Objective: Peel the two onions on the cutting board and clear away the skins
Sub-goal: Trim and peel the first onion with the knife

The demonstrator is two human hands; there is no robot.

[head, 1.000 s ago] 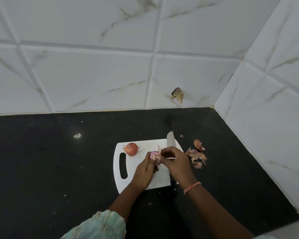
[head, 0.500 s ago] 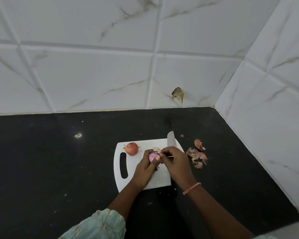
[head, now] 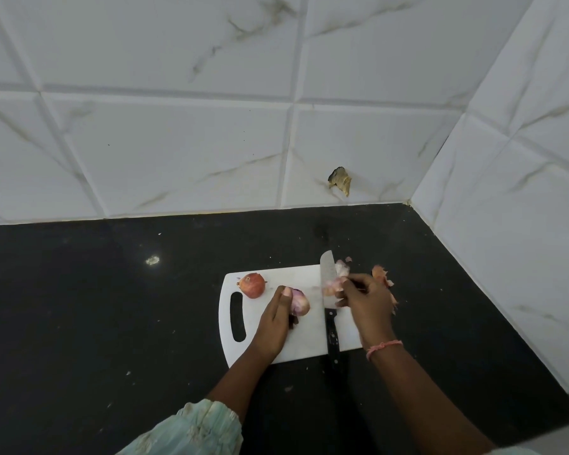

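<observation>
A white cutting board (head: 296, 343) lies on the black counter. An unpeeled reddish onion (head: 252, 285) sits at the board's far left corner. My left hand (head: 275, 323) grips a pale purple, partly peeled onion (head: 299, 301) over the board's middle. My right hand (head: 367, 300) is off to the right over the knife blade and pinches a pale strip of onion skin (head: 337, 279). A pile of brownish skins (head: 383, 277) lies on the counter beyond the right hand, partly hidden by it.
A black-handled knife (head: 329, 310) lies lengthwise along the board's right side, blade pointing away. Tiled walls meet in a corner at the back right; a chipped spot (head: 340, 180) marks the back wall. The black counter (head: 112, 307) extends to the left.
My hands have separated: the right has pulled a strip of skin off to the right, over the knife, while the left keeps the onion above the board.
</observation>
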